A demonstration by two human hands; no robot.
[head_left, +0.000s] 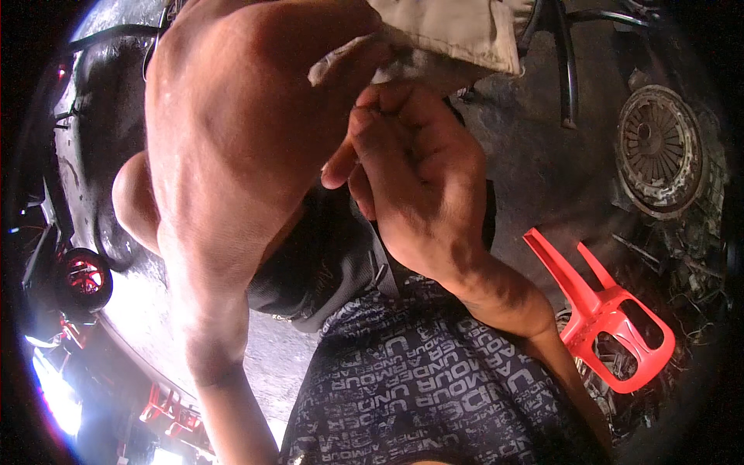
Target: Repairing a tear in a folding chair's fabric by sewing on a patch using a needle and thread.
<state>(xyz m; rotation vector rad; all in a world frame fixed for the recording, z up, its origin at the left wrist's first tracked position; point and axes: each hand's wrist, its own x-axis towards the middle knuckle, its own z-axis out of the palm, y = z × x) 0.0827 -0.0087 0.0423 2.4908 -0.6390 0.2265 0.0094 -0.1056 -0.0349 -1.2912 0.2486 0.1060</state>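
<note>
Close to the camera, my left hand [217,132] shows its back, with the fingers curled over and mostly hidden. A beige cloth [457,35] with a stitched edge lies beyond my hands at the top. A pale, stained end of fabric pokes out beside my left fingers, which appear closed on this cloth. My right hand [426,170] is just to the right, palm side showing, its fingers bent in a pinch below the cloth. Whatever it pinches is too small or hidden to make out. Below both hands are a black fabric item [310,263] and dark patterned clothing [418,372].
A red plastic chair [620,333] is at the right. Beyond it lies a round, finned metal clutch cover [659,151] among greasy parts. Black metal tubes [568,66] stand at the top right. A small wheel [84,279] with a red hub is at the far left.
</note>
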